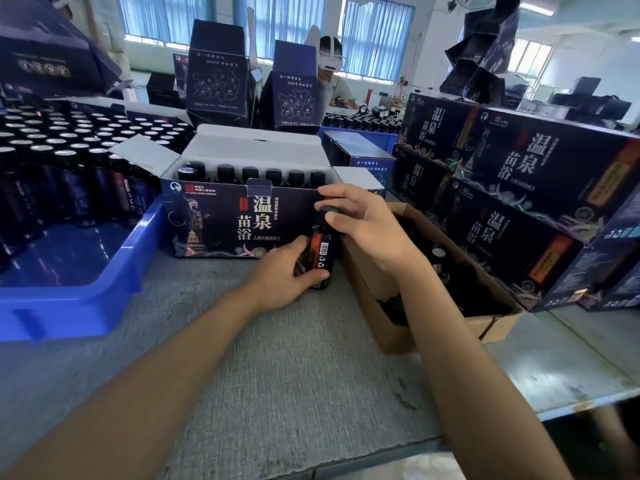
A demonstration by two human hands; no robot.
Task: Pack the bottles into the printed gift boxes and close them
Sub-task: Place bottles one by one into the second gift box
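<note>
While the left hand [282,271] grips the upright bottle [320,252] and the right hand [363,223] pinches its cap [327,213], the open box [221,220] stands just behind.

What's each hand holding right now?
Left hand: grips the dark bottle by its body.
Right hand: pinches the black cap on top.

bottle [320,252]: dark, black cap, barcode label, upright on table [294,358] at box's right front corner | gift box [221,223]: printed, flaps open, row of capped bottles [259,174] inside
</note>
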